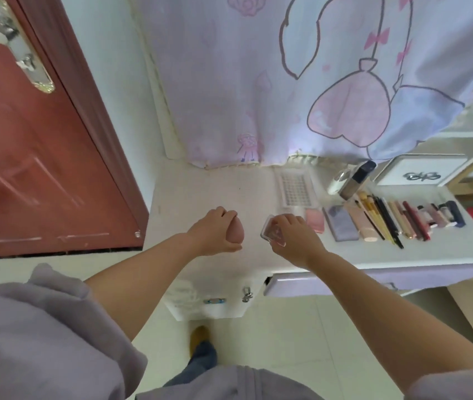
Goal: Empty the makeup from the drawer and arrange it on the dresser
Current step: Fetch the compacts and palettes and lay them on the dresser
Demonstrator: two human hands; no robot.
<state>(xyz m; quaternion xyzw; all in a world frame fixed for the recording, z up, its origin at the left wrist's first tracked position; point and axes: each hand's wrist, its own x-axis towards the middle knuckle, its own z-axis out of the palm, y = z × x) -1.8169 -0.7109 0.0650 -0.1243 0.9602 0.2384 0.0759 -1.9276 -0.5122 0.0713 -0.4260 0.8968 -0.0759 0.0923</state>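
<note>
Here, over a white dresser (223, 192), the left hand (215, 232) curls its fingers round a pink teardrop makeup sponge (236, 232), held just above the bare top, while the right hand (293, 235) pinches a small clear-lidded compact (272, 230) with a reddish pan by its edges, tilted and close to the surface. The sponge looks soft and very light, likely to squash and spring back, so a loose hold round its wide belly should do; the compact appears stiff, smooth and perhaps slippery, its hinged lid probably brittle, and is best taken by opposite edges and set down flat. To the right, a row already lies in order: a pink blush palette (315, 220), a lilac palette (340, 223), brushes and pencils (385, 219), lipsticks (437, 215), with a lash tray (297, 189) and a foundation bottle (356, 180) behind. The drawer (296, 285) below stands slightly open; its contents are hidden.
</note>
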